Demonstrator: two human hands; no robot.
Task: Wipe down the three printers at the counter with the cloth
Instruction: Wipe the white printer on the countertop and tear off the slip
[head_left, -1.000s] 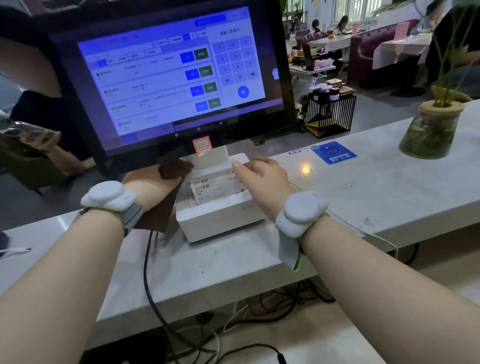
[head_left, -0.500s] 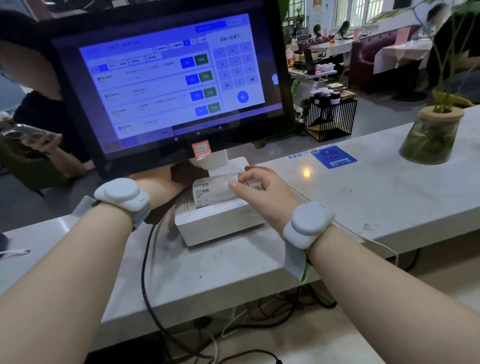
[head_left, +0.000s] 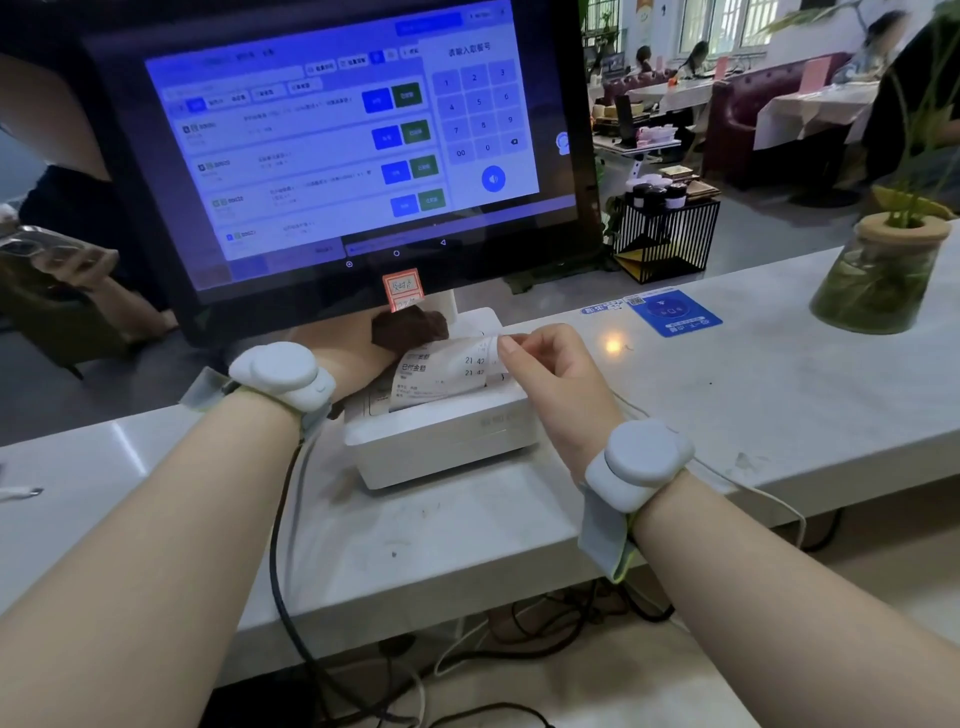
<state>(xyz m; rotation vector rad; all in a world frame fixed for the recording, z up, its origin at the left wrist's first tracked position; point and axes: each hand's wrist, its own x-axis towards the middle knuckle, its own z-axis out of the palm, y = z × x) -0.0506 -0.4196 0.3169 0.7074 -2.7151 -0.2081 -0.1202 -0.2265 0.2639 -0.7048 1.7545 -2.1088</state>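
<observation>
Right hand (head_left: 556, 384) higher, receipt (head_left: 447, 371) in pinch

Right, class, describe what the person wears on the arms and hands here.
Both forearms are bare, with no sleeves. The left hand and right hand wear no gloves. Each wrist carries a rounded, pale grey device, the left device and the right device, on a grey strap edged in yellow-green.

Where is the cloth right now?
Centre of the head view: the brown cloth is bunched in the left hand on the back left of the printer, under the screen, beside the receipt the right hand pinches.
</observation>
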